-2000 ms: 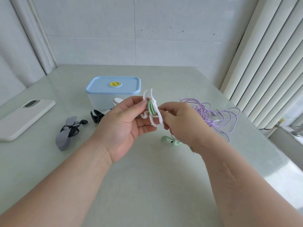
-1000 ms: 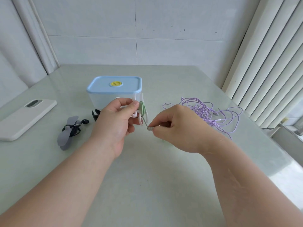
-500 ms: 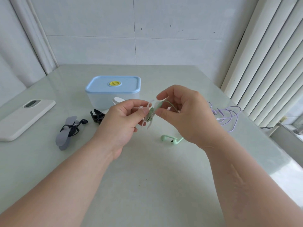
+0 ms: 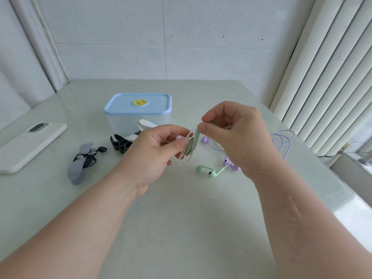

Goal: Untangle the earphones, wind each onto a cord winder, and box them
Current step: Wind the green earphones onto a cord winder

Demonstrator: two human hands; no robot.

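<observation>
Mint-green earphone cord (image 4: 196,135) runs taut from the right hand (image 4: 237,137), which pinches it between thumb and forefinger, onto the white flexible cord winder (image 4: 188,147). The left hand (image 4: 155,156) grips the winder with thumb and curled fingers, above the pale glossy surface (image 4: 181,228). Several turns sit on the spool; the two green earbuds (image 4: 209,171) rest on the surface below, so only a short tail appears left. Judgement: light, even tension, each turn laid beside the last in the groove, stopping before the buds drag. Cord looks thin, rubbery, pliant; winder flaps look soft, likely silicone. Lilac earphones (image 4: 281,141) lie loose behind the right hand, unwound. Grey winder carrying black earphones (image 4: 82,162) lies to the left, near a black winder (image 4: 119,144). Translucent box with blue lid (image 4: 138,109) stands closed.
</observation>
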